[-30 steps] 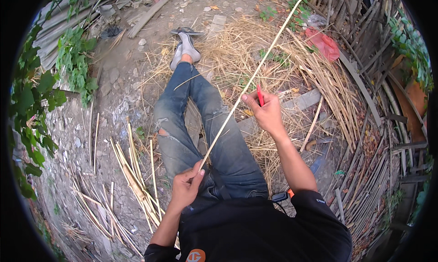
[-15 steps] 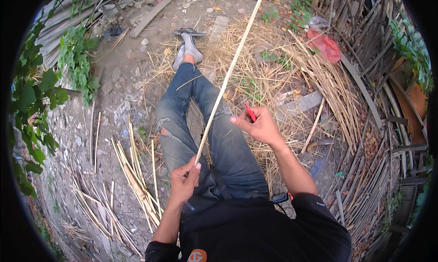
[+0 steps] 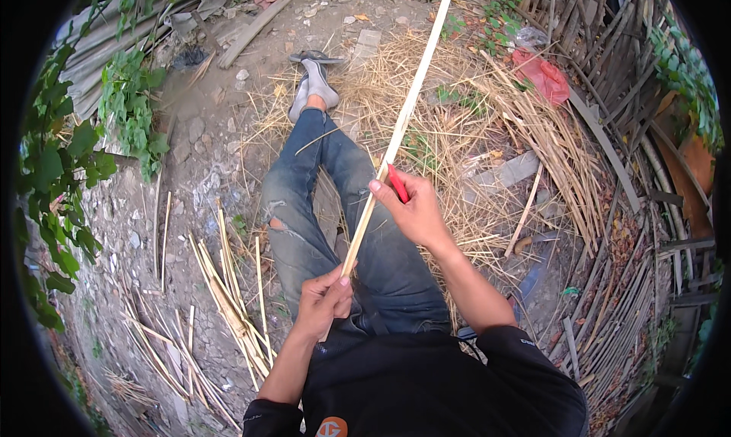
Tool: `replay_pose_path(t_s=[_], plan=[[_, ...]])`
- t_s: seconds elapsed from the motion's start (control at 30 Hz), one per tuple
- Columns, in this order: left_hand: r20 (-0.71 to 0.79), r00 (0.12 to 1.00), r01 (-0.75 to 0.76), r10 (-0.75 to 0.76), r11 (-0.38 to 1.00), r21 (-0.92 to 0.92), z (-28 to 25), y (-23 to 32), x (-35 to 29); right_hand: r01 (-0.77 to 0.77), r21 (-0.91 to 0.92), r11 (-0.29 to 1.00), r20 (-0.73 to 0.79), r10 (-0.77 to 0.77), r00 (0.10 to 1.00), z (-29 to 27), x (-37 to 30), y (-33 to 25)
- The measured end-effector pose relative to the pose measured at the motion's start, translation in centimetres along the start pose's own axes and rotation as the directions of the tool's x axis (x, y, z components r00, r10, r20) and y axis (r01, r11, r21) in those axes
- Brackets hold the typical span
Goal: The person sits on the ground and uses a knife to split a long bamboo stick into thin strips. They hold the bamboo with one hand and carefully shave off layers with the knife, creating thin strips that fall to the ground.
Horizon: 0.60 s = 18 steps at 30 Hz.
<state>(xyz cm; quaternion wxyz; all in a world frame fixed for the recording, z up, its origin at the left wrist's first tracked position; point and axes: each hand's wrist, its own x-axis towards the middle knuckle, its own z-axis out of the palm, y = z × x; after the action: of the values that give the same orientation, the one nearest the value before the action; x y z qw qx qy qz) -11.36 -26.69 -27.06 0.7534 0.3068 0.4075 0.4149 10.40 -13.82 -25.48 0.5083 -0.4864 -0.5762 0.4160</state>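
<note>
A long, pale split-bamboo strip [image 3: 411, 102] slants up and away across my lap, past the top of the view. My left hand [image 3: 323, 303] is closed round its near end, thumb on top. My right hand [image 3: 415, 208] grips a slim red tool [image 3: 397, 184] whose working end is hidden; I cannot tell its exact kind. The right thumb and the tool rest at the strip, partway along it. Beneath them are my outstretched legs in torn jeans [image 3: 304, 197], crossed near the ankles.
Cut bamboo strips [image 3: 228, 300] lie on the ground at left. Straw-like shavings [image 3: 373, 79] surround my feet, and a pile of longer strips [image 3: 560, 155] stretches along the right. A curved knife [image 3: 533, 241] lies beside my right forearm. A red plastic bag [image 3: 542, 75] sits by the stick fence.
My right hand has moved left with the red tool and now meets the strip. The left hand has shifted slightly right, and the strip has turned to show a broader face.
</note>
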Motion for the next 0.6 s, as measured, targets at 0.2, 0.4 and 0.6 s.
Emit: replay_pose_path(t_s=[0.2, 0.4, 0.6], plan=[[-0.026, 1.0, 0.013, -0.013, 1.0, 0.011, 0.0, 0.9, 0.5, 0.179, -0.559, 0.809, 0.282, -0.016, 0.959, -0.4, -4.2, -2.2], [-0.064, 0.997, 0.055, -0.053, 0.997, 0.046, 0.4, 1.7, 0.6, 0.257, -0.642, 0.723, 0.292, -0.08, 0.953, 0.5, -4.6, -0.6], [-0.049, 0.996, 0.076, -0.072, 0.995, 0.069, 0.0, 2.9, 1.1, 0.264, -0.703, 0.661, 0.164, -0.21, 0.964, 0.3, -1.4, 1.3]])
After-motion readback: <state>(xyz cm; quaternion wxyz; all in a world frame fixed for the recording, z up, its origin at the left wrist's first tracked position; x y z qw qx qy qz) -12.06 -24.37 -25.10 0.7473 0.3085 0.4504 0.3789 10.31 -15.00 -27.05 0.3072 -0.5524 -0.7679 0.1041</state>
